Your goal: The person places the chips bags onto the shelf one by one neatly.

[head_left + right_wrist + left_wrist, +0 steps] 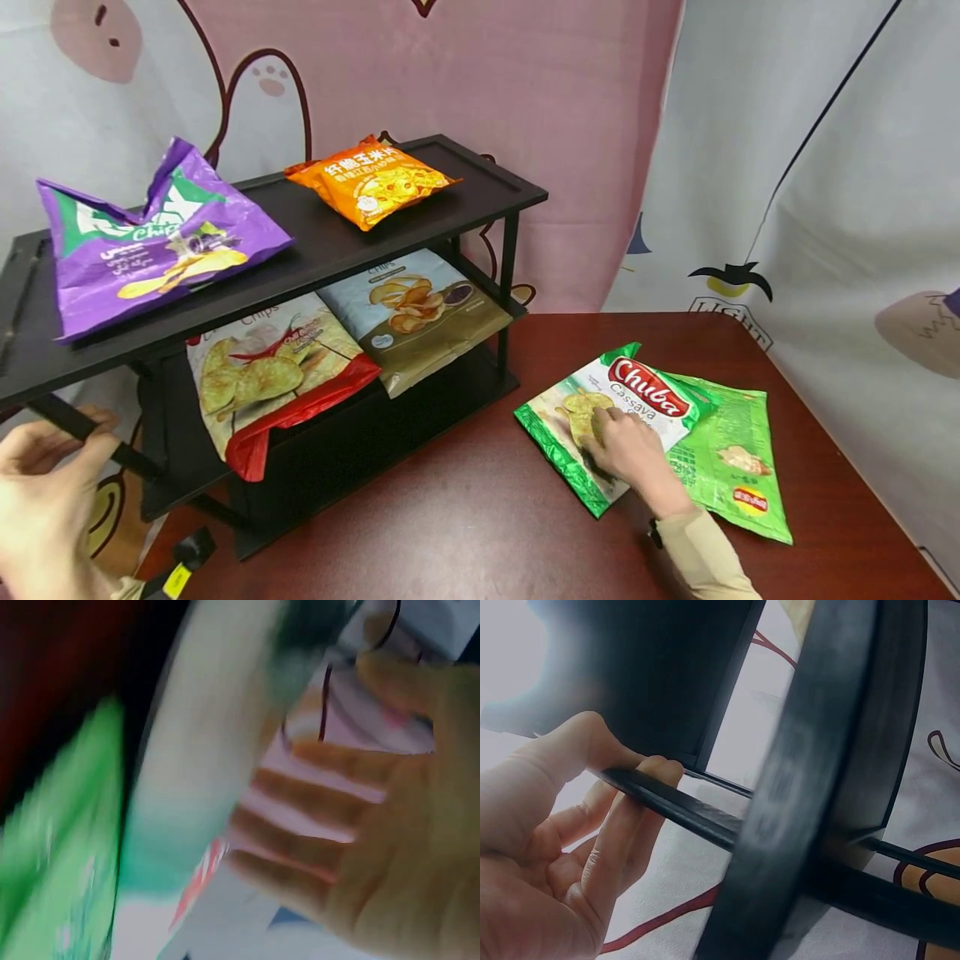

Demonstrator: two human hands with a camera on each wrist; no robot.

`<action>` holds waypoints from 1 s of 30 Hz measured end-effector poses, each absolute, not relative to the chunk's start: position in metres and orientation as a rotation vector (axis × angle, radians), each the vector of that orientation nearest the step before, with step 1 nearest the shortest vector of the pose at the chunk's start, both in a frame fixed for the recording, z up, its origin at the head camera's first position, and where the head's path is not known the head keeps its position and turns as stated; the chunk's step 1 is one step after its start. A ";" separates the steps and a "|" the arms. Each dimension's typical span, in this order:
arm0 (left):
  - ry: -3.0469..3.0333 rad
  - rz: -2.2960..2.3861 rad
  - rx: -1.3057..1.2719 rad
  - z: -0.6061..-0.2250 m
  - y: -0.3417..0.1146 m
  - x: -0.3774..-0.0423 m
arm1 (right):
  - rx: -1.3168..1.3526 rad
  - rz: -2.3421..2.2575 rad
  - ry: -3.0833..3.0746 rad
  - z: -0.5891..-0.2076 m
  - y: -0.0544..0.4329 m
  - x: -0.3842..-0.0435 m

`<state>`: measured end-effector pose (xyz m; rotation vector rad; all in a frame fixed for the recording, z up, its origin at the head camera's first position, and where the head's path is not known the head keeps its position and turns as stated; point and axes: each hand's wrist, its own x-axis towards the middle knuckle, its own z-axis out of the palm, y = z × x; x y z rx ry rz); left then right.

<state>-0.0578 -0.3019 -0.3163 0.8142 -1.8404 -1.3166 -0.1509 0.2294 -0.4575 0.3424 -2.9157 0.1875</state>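
Note:
My left hand (52, 492) pinches a black upright post (682, 810) of the two-tier shelf (315, 242) between thumb and fingers. Over at the right, my right hand (626, 446) is at the face of a white and green bag of cassava chips (577, 400). Its fingers (300, 795) look spread and fairly straight in the blurred right wrist view; whether they touch the bag I cannot tell. Partly beneath that bag lies a bright green chip bag (727, 458) on the brown table (450, 517).
On the shelf's top tier lie a purple chip bag (165, 242) and an orange snack bag (371, 179). Below them, a red and cream chip bag (277, 367) and a blue and gold one (420, 317) lie side by side. A printed curtain (570, 125) hangs behind.

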 end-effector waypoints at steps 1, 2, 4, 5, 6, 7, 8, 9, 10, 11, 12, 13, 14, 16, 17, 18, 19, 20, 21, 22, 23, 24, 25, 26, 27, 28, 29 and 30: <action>-1.842 -1.316 0.813 -0.316 -0.302 -0.058 | 0.338 0.164 -2.962 -0.460 0.223 -0.148; -1.847 -1.318 0.818 -0.316 -0.302 -0.058 | 0.336 0.135 -3.007 -0.462 0.218 -0.146; -1.847 -1.320 0.819 -0.316 -0.302 -0.058 | 0.342 0.086 -3.063 -0.465 0.209 -0.143; -1.844 -1.324 0.814 -0.316 -0.302 -0.058 | 0.357 0.064 -3.062 -0.467 0.207 -0.143; -1.841 -1.324 0.813 -0.316 -0.302 -0.058 | 0.375 0.052 -3.048 -0.468 0.205 -0.143; -1.830 -1.339 0.803 -0.316 -0.302 -0.058 | 0.403 0.056 -3.021 -0.469 0.203 -0.143; -1.824 -1.348 0.789 -0.316 -0.302 -0.058 | 0.434 0.056 -2.988 -0.470 0.202 -0.144; -1.820 -1.351 0.775 -0.316 -0.302 -0.059 | 0.466 0.057 -2.954 -0.470 0.202 -0.144; -1.812 -1.357 0.759 -0.316 -0.302 -0.059 | 0.497 0.058 -2.920 -0.472 0.202 -0.145; -1.802 -1.375 0.749 -0.315 -0.302 -0.059 | 0.528 0.056 -2.891 -0.473 0.204 -0.146; -1.802 -1.368 0.744 -0.315 -0.302 -0.059 | 0.552 0.062 -2.870 -0.474 0.204 -0.146; -1.772 -1.410 0.737 -0.315 -0.302 -0.059 | 0.577 0.063 -2.855 -0.475 0.205 -0.147; -1.780 -1.402 0.745 -0.315 -0.302 -0.059 | 0.591 0.062 -2.849 -0.475 0.206 -0.147; -1.768 -1.420 0.758 -0.315 -0.301 -0.059 | 0.616 0.061 -2.850 -0.475 0.208 -0.147; -1.752 -1.440 0.765 -0.315 -0.301 -0.059 | 0.631 0.059 -2.853 -0.475 0.209 -0.147; -1.765 -1.427 0.772 -0.315 -0.301 -0.059 | 0.644 0.060 -2.860 -0.473 0.209 -0.146; -1.768 -1.430 0.779 -0.315 -0.301 -0.059 | 0.660 0.051 -2.868 -0.473 0.211 -0.147; -1.773 -1.427 0.773 -0.315 -0.301 -0.059 | 0.678 0.048 -2.874 -0.473 0.213 -0.148; -1.773 -1.430 0.769 -0.315 -0.301 -0.059 | 0.702 0.050 -2.877 -0.473 0.216 -0.150; -1.790 -1.414 0.769 -0.315 -0.301 -0.059 | 0.704 0.070 -2.885 -0.472 0.218 -0.150; -1.796 -1.409 0.778 -0.315 -0.301 -0.059 | 0.687 0.108 -2.900 -0.470 0.221 -0.151; -1.813 -1.399 0.780 -0.315 -0.301 -0.059 | 0.643 0.141 -2.913 -0.468 0.223 -0.152; -1.814 -1.399 0.783 -0.315 -0.301 -0.059 | 0.584 0.174 -2.916 -0.467 0.227 -0.154; -1.818 -1.395 0.780 -0.315 -0.301 -0.059 | 0.503 0.208 -2.917 -0.465 0.230 -0.155; -1.840 -1.361 0.782 -0.315 -0.301 -0.059 | 0.403 0.243 -2.908 -0.462 0.232 -0.156; -1.829 -1.367 0.775 -0.315 -0.301 -0.059 | 0.282 0.266 -2.898 -0.459 0.235 -0.156; -1.825 -1.369 0.772 -0.315 -0.301 -0.059 | 0.163 0.276 -2.895 -0.457 0.239 -0.158; -1.818 -1.366 0.763 -0.315 -0.301 -0.059 | 0.047 0.280 -2.889 -0.456 0.244 -0.160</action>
